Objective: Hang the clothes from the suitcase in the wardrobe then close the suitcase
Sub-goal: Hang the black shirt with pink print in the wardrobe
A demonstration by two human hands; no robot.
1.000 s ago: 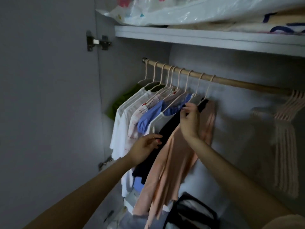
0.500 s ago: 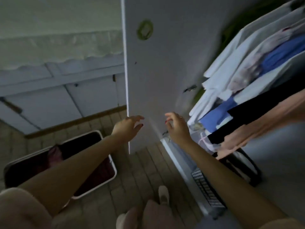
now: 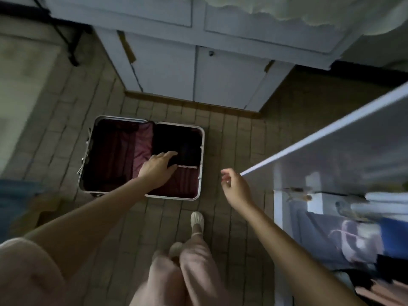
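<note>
Below both hands (image 3: pixel 157 167), open suitcase (image 3: pixel 141 157)

The wardrobe's hanging clothes (image 3: pixel 362 237) are motion-blurred and cut off at the right edge.

Open suitcase (image 3: pixel 141 157) lying beneath outstretched left hand (image 3: pixel 157 167) fingers; right hand (image 3: pixel 235 187) loose, beside wardrobe door (image 3: pixel 331 138).

Open suitcase (image 3: pixel 199 151) flat on tiled floor (image 3: pixel 234 138).
</note>
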